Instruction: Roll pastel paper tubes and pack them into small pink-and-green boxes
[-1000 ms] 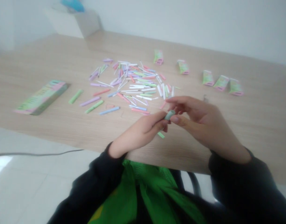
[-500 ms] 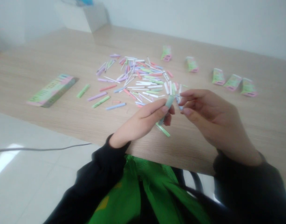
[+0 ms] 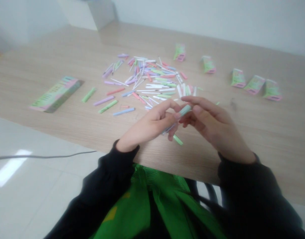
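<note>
A short pale green pen-like tube (image 3: 185, 110) lies between my two hands, tilted up to the right. My left hand (image 3: 152, 124) pinches its near end between thumb and forefinger. The thumb and fingers of my right hand (image 3: 212, 126) close about its far end. A pale bluish piece (image 3: 168, 129) shows below my left thumb, partly hidden by the fingers. On the table under the hands lies a light green tube (image 3: 178, 140). Just beyond them spreads a loose pile of coloured tubes and thin white sticks (image 3: 152, 79). Blur hides finer detail.
Several small green-and-pink boxes (image 3: 238, 78) stand at the back right of the wooden table (image 3: 267, 139). A long printed flat box (image 3: 55, 94) lies at the left, near single tubes (image 3: 104, 100). A white box (image 3: 102, 13) stands at the back.
My right hand has moved left to meet my left hand. The pale green tube has tipped from near upright to slanting right. The bluish piece has gone from my right fingers.
</note>
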The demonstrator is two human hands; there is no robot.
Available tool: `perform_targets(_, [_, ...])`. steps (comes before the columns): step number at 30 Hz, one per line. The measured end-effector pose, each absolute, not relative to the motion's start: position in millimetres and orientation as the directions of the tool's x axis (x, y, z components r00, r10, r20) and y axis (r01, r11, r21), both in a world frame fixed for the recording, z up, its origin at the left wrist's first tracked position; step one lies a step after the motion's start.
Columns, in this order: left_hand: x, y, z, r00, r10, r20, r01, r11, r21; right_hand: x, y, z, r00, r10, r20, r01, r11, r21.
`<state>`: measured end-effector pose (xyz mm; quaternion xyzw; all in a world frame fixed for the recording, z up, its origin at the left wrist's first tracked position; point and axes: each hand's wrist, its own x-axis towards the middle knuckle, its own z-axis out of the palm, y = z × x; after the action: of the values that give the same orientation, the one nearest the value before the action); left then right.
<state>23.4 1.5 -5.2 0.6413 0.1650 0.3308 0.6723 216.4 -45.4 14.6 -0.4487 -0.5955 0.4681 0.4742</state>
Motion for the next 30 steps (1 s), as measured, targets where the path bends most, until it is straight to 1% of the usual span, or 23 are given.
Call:
perform_targets(3, [24.1, 3.6, -6.4, 0.708, 0.671, 0.218, -0.222, -0.081, 0.972, 214.6, -47.6, 14.5, -0.137, 0.976, 0.168, 0.143, 0.188, -0.972])
perform_targets(6, [22.0, 4.7, -8.1, 0.691, 0.678, 0.250, -0.233, -0.119, 0.965, 216.3, -51.0, 21.4, -0.123, 0.965, 0.230, 0.280, 0.256, -0.925])
perform_targets(8, [18.2, 4.4, -10.6, 0.671, 0.690, 0.271, -0.246, -0.138, 0.959, 225.7, -49.2, 23.6, -0.126, 0.952, 0.280, 0.387, 0.307, -0.870])
perform_targets(10, [13.2, 3.6, -14.7, 0.652, 0.701, 0.290, -0.263, -0.149, 0.953, 247.2, -41.4, 18.7, -0.076, 0.940, 0.334, 0.541, 0.320, -0.778])
perform_targets(12, [8.4, 3.2, -20.0, 0.637, 0.717, 0.284, -0.265, -0.143, 0.954, 283.2, -28.3, 5.4, 0.043, 0.914, 0.404, 0.716, 0.254, -0.650])
perform_targets(13, [6.5, 3.3, -22.7, 0.630, 0.728, 0.269, -0.253, -0.136, 0.958, 305.9, -20.7, -3.8, 0.098, 0.890, 0.446, 0.776, 0.212, -0.594])
perform_targets(15, [3.8, 3.7, -27.4, 0.623, 0.746, 0.237, -0.214, -0.129, 0.968, 355.7, -6.2, -24.1, 0.179, 0.874, 0.453, 0.815, 0.127, -0.565])
perform_targets(18, [0.9, 4.9, -31.5, 0.612, 0.764, 0.205, -0.142, -0.148, 0.979, 420.8, 11.1, -49.9, 0.247, 0.875, 0.416, 0.843, 0.018, -0.537])
perform_targets(21, [-4.1, 6.6, -34.2, 0.588, 0.793, 0.158, -0.035, -0.170, 0.985, 449.7, 25.1, -61.2, 0.256, 0.899, 0.356, 0.862, -0.046, -0.504])
perform_targets(23, [-8.9, 8.1, -36.4, 0.569, 0.811, 0.137, -0.006, -0.162, 0.987, 446.0, 33.5, -60.3, 0.222, 0.927, 0.302, 0.884, -0.061, -0.463])
perform_targets(27, [-15.9, 9.8, -39.3, 0.523, 0.839, 0.152, -0.051, -0.147, 0.988, 403.3, 47.8, -48.6, 0.120, 0.975, 0.185, 0.929, -0.045, -0.367])
perform_targets(30, [-15.4, 9.8, -36.9, 0.509, 0.849, 0.145, -0.013, -0.160, 0.987, 366.0, 59.5, -40.0, 0.088, 0.990, 0.112, 0.948, -0.049, -0.314])
